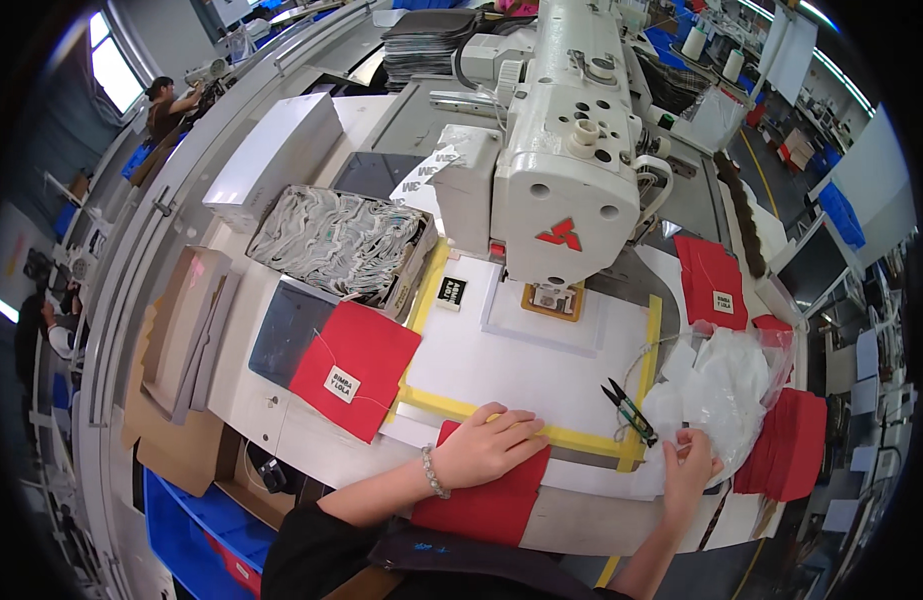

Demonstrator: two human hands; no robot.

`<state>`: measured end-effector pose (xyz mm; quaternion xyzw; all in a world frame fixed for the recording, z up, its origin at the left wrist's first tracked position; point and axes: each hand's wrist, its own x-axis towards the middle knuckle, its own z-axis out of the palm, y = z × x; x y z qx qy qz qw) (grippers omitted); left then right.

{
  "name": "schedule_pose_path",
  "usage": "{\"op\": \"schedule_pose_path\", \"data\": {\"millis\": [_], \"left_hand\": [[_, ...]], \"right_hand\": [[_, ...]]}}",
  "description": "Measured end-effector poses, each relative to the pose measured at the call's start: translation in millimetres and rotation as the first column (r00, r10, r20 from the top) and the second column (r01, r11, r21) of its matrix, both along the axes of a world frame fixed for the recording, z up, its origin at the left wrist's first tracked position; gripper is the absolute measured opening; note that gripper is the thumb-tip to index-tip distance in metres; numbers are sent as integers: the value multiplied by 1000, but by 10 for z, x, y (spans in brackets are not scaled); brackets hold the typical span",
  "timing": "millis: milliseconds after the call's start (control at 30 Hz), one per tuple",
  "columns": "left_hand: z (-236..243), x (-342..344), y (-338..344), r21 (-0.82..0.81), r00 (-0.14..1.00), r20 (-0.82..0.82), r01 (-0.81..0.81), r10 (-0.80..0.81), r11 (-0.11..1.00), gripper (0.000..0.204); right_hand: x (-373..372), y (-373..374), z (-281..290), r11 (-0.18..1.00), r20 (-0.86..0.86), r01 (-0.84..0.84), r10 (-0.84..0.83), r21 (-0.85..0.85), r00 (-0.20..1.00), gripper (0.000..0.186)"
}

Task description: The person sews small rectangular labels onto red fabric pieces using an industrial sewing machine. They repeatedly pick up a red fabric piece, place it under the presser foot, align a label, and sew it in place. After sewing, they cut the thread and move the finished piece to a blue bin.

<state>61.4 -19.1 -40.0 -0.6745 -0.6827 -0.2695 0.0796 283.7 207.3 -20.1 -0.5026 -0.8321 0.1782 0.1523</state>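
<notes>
My left hand [496,447] lies flat, fingers stretched, on a piece of red fabric [481,510] at the near edge of the sewing table. A beaded bracelet is on that wrist. My right hand [689,462] is closed in a pinch beside a clear plastic bag [721,380] of white material; a small dark bit shows at its fingertips, too small to name. Thread snips [631,412] with dark green handles lie just left of it. In front stands a white sewing machine [566,170], its head over a white work sheet [451,370] edged with yellow tape.
A red piece with a white label [356,375] lies left, another red labelled piece [711,285] right. Folded red fabric [781,445] sits at the right edge. A box of pale folded strips [336,240], a black label [449,292] and blue bins [191,530] are leftward.
</notes>
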Motion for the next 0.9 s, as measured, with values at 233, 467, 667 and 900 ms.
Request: {"op": "schedule_pose_path", "data": {"millis": [233,467,667,900], "left_hand": [[-14,7,-22,20,1000,8,10,-10,1000,27],[-32,-36,-64,42,1000,20,-21,20,999,27],[-2,-43,-96,48,1000,1,-20,20,999,26],[-55,-46,-129,49,1000,9,-15,14,999,26]], "right_hand": [[11,13,-11,998,30,-45,44,50,999,11],[37,33,-66,993,10,-69,68,93,998,13],[8,33,-102,996,-74,12,-5,87,997,21],[114,107,-158,987,0,51,-52,150,999,8]]}}
